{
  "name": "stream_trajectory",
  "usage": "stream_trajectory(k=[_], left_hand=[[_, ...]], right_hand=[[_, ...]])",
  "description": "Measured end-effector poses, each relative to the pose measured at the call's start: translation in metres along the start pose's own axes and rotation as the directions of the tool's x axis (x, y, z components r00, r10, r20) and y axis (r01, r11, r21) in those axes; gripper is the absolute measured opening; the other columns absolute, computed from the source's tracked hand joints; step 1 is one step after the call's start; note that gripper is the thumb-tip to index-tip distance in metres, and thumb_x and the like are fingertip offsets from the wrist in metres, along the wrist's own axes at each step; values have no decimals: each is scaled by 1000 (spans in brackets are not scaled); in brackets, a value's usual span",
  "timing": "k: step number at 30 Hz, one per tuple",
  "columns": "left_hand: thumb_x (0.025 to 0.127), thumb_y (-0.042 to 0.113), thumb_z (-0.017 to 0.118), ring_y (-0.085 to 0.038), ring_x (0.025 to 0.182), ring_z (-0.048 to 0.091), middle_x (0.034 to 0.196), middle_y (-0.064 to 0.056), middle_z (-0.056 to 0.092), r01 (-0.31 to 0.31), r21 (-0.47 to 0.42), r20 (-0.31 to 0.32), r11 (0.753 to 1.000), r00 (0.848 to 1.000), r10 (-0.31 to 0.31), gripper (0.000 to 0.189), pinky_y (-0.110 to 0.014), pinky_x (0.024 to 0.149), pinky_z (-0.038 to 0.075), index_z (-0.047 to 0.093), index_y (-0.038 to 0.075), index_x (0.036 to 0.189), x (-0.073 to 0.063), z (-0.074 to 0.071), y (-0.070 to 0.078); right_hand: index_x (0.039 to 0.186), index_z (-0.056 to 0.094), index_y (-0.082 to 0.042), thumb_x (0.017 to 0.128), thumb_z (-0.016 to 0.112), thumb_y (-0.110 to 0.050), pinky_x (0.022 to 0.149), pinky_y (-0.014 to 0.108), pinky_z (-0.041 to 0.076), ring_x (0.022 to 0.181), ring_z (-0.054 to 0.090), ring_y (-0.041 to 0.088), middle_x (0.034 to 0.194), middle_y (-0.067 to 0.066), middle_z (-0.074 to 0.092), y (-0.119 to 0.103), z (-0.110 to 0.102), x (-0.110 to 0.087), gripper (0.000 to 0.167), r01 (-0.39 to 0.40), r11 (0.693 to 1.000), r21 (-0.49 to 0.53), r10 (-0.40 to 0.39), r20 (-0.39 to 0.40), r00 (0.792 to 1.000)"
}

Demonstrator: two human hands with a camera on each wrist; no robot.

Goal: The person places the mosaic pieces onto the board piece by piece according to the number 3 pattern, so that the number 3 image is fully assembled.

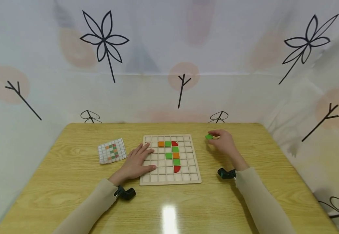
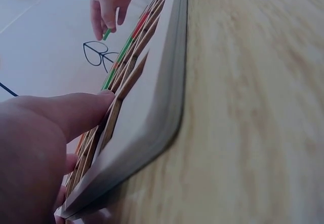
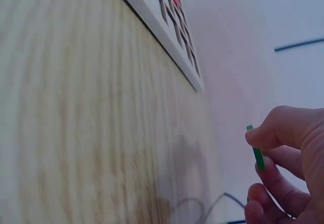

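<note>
A pale wooden grid board (image 1: pixel 193 177) lies on the table, with green, orange and red tiles set in some of its squares. My left hand (image 1: pixel 135 162) rests on the board's left side, fingers spread and straight. In the left wrist view its thumb (image 2: pixel 86 110) lies over the dividers near the edge. Off the board's upper right corner, my right hand (image 1: pixel 223 142) pinches a green square tile (image 1: pixel 209 136) between thumb and fingers. The right wrist view shows that tile edge-on, above the table.
A small paper card (image 1: pixel 102 157) printted with a coloured grid pattern lies left of the board, near my left fingers. The wooden table (image 1: pixel 216 208) ends at a patterned cloth backdrop (image 1: pixel 152 94) behind and at both sides. Dark wrist cameras (image 1: pixel 127 194) sit on both wrists.
</note>
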State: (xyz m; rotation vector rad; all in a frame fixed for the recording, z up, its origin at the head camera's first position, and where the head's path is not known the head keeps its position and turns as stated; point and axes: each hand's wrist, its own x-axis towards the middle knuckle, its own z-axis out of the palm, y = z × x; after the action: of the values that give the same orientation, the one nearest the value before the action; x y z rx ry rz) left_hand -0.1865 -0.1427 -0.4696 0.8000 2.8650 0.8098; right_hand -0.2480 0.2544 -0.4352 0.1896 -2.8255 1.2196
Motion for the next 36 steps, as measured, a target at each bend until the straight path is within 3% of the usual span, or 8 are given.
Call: stream_trajectory(k=[4,13,28,32,36], left_hand=[[95,51,61,-37,151,8,165,-11,18,-4,0,1,1000,1000,4,70,-67,113,10,44,12,151,0,0,0],[95,50,62,-38,150,10,164,-12,19,-20,12,-8,1000,1000,20,71,-68,112,12,44,11,151,1,-1,0],[94,51,64,-38,150,12,164,-12,20,-27,25,-37,999,999,28,70,-68,112,14,47,12,149,0,1,-1],[94,50,64,-38,150,12,164,-13,21,-31,19,-39,999,999,32,70,-67,112,14,47,11,149,0,1,0],[93,50,65,-38,150,12,164,-13,20,-28,13,-36,1000,999,28,71,-67,113,13,47,11,149,-1,1,1]], right_hand=[[128,64,5,90,69,-7,91,51,49,110,55,37,121,22,59,-11,8,-7,40,83,997,0,-83,20,996],[115,71,5,82,72,-1,79,43,54,93,60,30,103,14,62,-34,31,-22,34,240,971,-15,-239,53,969],[109,75,-6,80,74,1,73,30,52,86,57,17,100,1,61,-61,64,-46,30,272,962,10,-268,210,940],[108,76,-9,80,73,2,71,29,52,85,57,15,101,-1,62,-65,71,-51,30,307,951,23,-303,251,919],[106,75,-10,80,72,2,69,27,51,81,56,14,101,-1,62,-67,78,-55,29,379,925,25,-370,280,886]])
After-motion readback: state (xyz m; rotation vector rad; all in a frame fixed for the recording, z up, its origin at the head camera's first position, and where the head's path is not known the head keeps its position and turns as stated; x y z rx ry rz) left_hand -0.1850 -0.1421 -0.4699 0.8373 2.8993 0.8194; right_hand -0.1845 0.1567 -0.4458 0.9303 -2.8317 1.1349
